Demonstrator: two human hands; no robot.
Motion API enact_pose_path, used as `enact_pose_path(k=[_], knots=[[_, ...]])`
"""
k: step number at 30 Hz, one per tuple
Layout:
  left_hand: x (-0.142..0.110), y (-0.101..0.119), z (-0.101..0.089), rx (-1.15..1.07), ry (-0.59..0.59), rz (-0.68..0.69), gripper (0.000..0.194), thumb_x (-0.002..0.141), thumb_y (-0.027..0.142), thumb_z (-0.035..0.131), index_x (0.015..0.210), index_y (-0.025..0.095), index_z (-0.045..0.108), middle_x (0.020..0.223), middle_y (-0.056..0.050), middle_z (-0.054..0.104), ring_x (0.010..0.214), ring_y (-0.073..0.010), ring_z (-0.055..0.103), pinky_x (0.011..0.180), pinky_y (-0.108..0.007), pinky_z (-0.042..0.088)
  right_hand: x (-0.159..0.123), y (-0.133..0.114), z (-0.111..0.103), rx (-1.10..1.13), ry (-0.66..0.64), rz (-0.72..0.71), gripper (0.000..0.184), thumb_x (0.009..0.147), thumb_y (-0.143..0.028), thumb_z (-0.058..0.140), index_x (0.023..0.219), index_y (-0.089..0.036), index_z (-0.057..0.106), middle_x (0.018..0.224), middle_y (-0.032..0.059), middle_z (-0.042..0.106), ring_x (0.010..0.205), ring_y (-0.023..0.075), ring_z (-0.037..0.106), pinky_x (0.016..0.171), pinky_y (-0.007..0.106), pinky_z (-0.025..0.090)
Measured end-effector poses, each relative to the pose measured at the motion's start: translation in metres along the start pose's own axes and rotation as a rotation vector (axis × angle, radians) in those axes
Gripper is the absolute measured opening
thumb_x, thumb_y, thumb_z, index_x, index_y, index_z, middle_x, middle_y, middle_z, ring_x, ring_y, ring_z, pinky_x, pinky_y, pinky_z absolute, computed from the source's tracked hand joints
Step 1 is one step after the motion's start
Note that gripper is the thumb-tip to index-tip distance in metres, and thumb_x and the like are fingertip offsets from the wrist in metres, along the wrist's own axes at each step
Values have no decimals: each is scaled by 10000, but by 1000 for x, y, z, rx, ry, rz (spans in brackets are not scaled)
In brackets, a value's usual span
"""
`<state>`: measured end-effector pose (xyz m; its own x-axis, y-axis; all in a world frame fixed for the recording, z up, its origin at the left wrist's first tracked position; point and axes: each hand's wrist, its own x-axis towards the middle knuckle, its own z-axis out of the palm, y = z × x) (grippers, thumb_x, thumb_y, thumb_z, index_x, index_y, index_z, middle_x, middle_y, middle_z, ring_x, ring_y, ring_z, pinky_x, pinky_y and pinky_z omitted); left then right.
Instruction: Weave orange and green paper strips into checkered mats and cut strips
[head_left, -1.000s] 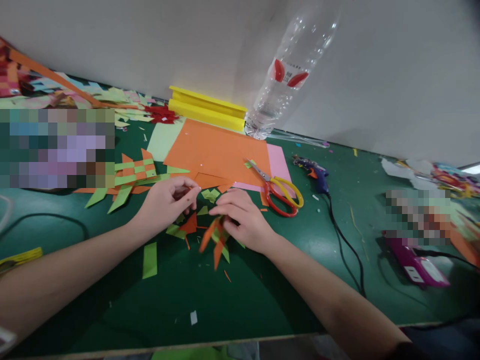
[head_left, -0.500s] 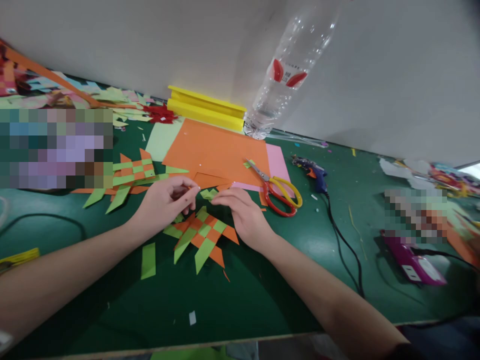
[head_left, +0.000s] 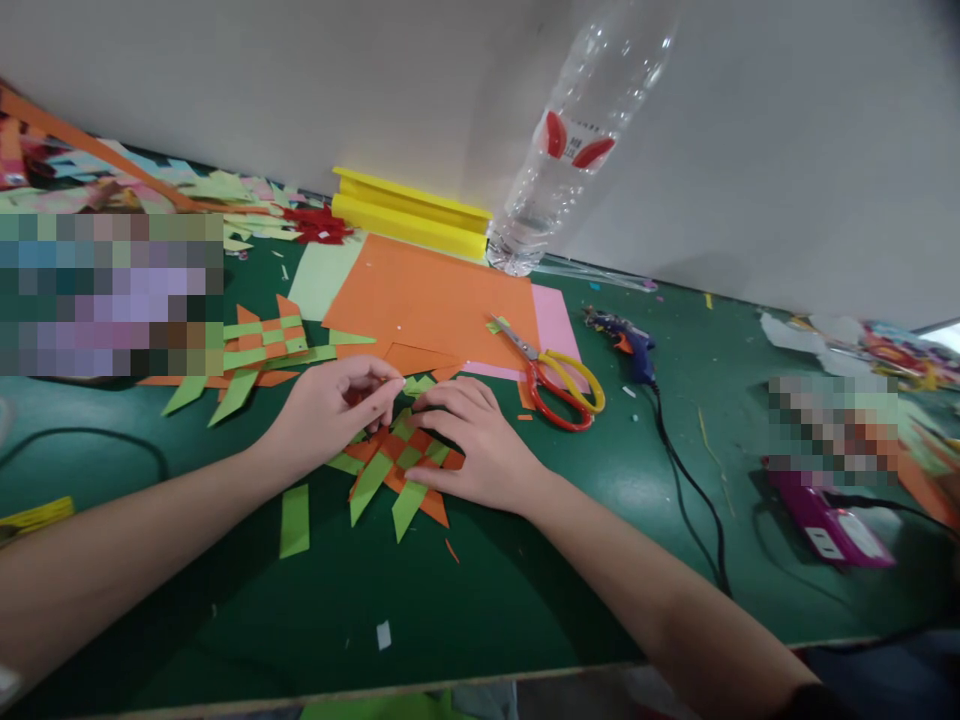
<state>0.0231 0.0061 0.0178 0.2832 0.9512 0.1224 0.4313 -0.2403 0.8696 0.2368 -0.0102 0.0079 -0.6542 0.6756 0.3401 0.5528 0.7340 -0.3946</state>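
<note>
A woven piece of orange and green paper strips (head_left: 375, 478), with pointed ends fanning toward me, lies on the table between my hands. My right hand (head_left: 480, 450) rests over its right side, fingers apart and thumb low, covering part of the weave. At its upper left, my left hand (head_left: 337, 405) is closed in a pinch; a tiny pale spot shows at the fingertips, too small to name. Small folded green paper (head_left: 420, 385) sits just beyond the fingertips. Another woven orange and green piece (head_left: 266, 340) lies to the left. A loose green strip (head_left: 295, 522) is nearer me.
Orange sheet (head_left: 442, 290) lies behind my hands, with scissors (head_left: 551, 378) over its right edge. Farther right are a blue glue gun (head_left: 634, 345) with its black cord and a purple power strip (head_left: 829, 520). A plastic bottle (head_left: 555, 190) and folded yellow card (head_left: 411, 215) stand by the wall.
My right hand has come down from the small green paper onto the woven piece, its fingers spreading. My left hand has shifted slightly right, still pinched.
</note>
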Motion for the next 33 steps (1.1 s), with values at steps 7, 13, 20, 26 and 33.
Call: enact_pose_path(k=[7, 13, 20, 26, 33], knots=[[1, -2, 1, 4, -1, 7, 222, 895, 386, 548, 827, 193, 633, 572, 25, 644, 465, -101, 578, 463, -190, 461, 1, 7, -4, 43, -69, 49, 419, 799, -485, 720, 1110, -216, 639, 1195, 81, 648, 1209, 249, 523, 1072, 482, 343], [0, -2, 1, -6, -1, 17, 223, 896, 387, 545, 840, 191, 635, 572, 23, 644, 474, -100, 579, 465, -185, 461, 1, 7, -6, 42, -44, 20, 400, 828, -392, 680, 1177, -214, 604, 1236, 100, 629, 1219, 260, 518, 1074, 508, 349], [1, 0, 1, -2, -2, 27, 238, 888, 400, 547, 812, 190, 630, 572, 18, 643, 475, -102, 572, 477, -187, 471, 1, 4, -8, -19, -64, 8, 180, 830, -301, 620, 988, -222, 653, 1139, 58, 673, 1202, 244, 524, 1149, 526, 214], [1, -2, 2, 12, -5, 23, 240, 891, 403, 548, 822, 192, 638, 580, 16, 655, 479, -106, 579, 476, -191, 469, 0, 6, -11, -59, -65, -11, 164, 858, -390, 645, 924, -246, 687, 972, 15, 729, 1189, 239, 555, 1164, 563, 118], [0, -3, 1, 93, 16, 70, 241, 896, 410, 542, 824, 200, 636, 573, 23, 656, 490, -112, 589, 491, -201, 451, 1, 13, -14, 31, -45, -69, 125, 858, -360, 679, 890, -241, 695, 989, 10, 763, 1045, 191, 663, 1170, 545, 189]])
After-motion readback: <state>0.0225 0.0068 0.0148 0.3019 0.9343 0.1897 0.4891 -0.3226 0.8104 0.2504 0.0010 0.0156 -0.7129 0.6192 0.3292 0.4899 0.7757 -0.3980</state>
